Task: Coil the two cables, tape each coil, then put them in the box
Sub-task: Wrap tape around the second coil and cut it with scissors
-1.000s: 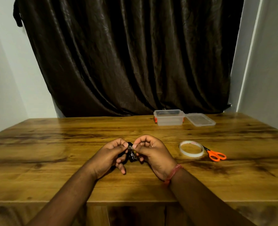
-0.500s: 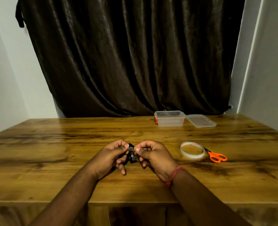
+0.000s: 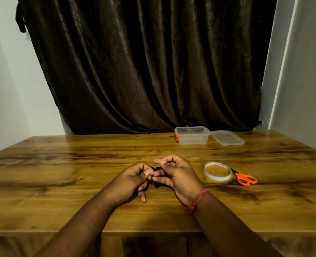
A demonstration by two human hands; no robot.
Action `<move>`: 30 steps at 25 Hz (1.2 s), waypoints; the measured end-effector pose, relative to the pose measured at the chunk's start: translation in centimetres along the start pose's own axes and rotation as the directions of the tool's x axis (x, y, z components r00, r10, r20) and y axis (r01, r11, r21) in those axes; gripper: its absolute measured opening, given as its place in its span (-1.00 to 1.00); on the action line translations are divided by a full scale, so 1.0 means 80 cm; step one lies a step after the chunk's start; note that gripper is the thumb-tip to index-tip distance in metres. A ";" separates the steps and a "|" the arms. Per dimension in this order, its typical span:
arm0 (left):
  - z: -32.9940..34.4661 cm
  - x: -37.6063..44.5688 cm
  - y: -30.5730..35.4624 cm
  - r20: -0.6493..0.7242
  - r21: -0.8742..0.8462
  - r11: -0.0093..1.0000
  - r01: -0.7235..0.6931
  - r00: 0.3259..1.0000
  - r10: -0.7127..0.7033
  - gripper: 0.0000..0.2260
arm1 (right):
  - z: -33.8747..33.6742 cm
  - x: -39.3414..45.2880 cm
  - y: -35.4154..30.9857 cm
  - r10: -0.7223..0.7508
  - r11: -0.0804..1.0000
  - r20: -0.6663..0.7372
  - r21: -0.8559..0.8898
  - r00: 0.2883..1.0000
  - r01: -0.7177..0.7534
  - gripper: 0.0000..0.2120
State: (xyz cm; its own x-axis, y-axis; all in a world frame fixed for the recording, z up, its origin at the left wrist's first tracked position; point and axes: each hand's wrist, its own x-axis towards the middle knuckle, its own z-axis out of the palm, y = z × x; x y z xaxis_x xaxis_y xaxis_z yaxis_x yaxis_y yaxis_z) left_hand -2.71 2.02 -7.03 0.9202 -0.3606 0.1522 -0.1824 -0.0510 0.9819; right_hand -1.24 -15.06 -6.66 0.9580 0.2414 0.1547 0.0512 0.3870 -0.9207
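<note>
A small black coiled cable [image 3: 155, 184] sits between both hands at the table's middle, mostly hidden by fingers. My left hand [image 3: 133, 179] pinches it from the left. My right hand [image 3: 173, 175] holds it from the right, thumb and forefinger raised above it. A roll of clear tape [image 3: 217, 171] lies flat to the right of my right hand. The clear plastic box [image 3: 192, 135] stands open at the far edge, something dark faintly visible inside. Only one cable shows outside the box.
Orange-handled scissors [image 3: 245, 178] lie touching the tape roll's right side. The box's clear lid [image 3: 227, 137] rests flat right of the box. A dark curtain [image 3: 144, 67] hangs behind the wooden table [image 3: 60, 173]. The table's front edge runs under my forearms.
My right hand has shifted its grip: thumb and forefinger lifted above the coil and the fingers rolled over it. The left hand stays pinched on the cable. The metal plug tip no longer shows.
</note>
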 end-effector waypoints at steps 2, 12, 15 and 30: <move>0.006 0.000 -0.001 -0.019 0.091 0.996 -0.010 1.000 0.012 -0.86 | -0.001 0.001 0.001 -0.020 0.995 -0.002 -0.103 1.000 0.020 -0.88; 0.006 0.003 -0.006 -0.055 0.170 0.985 -0.038 0.997 0.048 -0.82 | 0.004 -0.002 0.004 -0.015 0.969 0.008 -0.245 1.000 0.016 -0.89; 0.003 0.005 -0.007 -0.047 0.104 0.994 -0.045 0.998 0.050 -0.84 | 0.005 -0.002 0.005 -0.021 0.974 0.008 -0.224 1.000 0.022 -0.89; 0.005 0.004 0.005 -0.060 -0.174 0.985 0.018 0.998 -0.029 -0.94 | 0.000 0.001 0.008 -0.086 0.954 -0.018 -0.291 0.996 0.076 -0.87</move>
State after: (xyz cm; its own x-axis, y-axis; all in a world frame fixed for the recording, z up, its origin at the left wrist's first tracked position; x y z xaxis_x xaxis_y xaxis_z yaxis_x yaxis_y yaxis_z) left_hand -2.61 1.46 -6.60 0.9442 -0.3025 0.1302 -0.1027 0.1051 0.9891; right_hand -1.13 -14.78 -7.25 0.9552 0.1909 0.2262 0.2041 0.1290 -0.9704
